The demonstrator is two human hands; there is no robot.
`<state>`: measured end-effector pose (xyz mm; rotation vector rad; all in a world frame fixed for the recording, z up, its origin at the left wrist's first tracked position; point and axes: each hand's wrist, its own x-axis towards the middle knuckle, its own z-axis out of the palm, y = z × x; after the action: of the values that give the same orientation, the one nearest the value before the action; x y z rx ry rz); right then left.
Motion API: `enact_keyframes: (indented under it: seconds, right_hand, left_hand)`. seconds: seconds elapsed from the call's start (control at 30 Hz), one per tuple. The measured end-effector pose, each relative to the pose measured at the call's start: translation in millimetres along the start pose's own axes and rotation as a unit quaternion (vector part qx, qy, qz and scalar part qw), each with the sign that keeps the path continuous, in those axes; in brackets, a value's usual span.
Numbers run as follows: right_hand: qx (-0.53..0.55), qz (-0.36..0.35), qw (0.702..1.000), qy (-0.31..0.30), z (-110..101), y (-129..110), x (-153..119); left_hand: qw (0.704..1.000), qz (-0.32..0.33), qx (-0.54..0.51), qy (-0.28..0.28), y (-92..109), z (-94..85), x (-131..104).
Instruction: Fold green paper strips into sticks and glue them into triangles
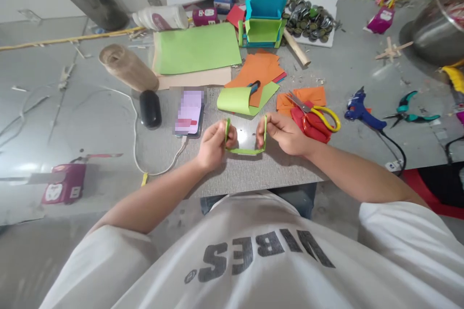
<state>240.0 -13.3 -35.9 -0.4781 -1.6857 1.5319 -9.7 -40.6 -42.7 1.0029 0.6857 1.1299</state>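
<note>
Between my hands is a narrow green paper strip [246, 151], folded up at both ends into a U shape above the table. My left hand [214, 144] pinches its left upright end between thumb and fingers. At the other upright end, my right hand [284, 133] grips the strip the same way. Just beyond lies a curled light green paper sheet [234, 100]. Scissors [319, 112] with yellow handles rest on a red pouch-like item [308, 128] by my right hand. Left of my left hand, a phone [189, 112] lies plugged into a white cable.
A blue glue gun [362, 108] and teal-handled pliers [409, 109] lie at the right. Farther back stand a blue and green paper structure [264, 21] and a heap of bottle caps [308, 21]. A green sheet [199, 48], brown bottle-shaped object [126, 67] and black case [150, 109] lie leftward.
</note>
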Motion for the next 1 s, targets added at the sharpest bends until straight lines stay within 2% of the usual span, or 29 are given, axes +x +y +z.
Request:
enact_keyframes:
  seconds: [0.13,0.47,0.7,0.9,1.0]
  right_hand:
    - [-0.007,0.026,0.999,-0.020,2,1,-5]
    - [-0.075,0.038,0.995,-0.057,12,-1,-13]
    - [-0.122,0.042,0.988,-0.081,9,-1,-11]
    - [-0.147,0.029,0.985,-0.089,4,0,-11]
    - [-0.160,0.025,0.983,-0.082,5,0,-12]
  left_hand:
    - [0.999,-0.031,0.025,-0.032,-8,0.7,-4]
    - [0.997,0.011,0.070,-0.035,-12,7.0,-12]
    - [0.994,0.006,0.080,-0.079,-8,7.3,-10]
    - [0.995,-0.004,0.079,-0.056,-9,5.7,-8]
    - [0.995,-0.002,0.081,-0.063,-10,7.1,-9]
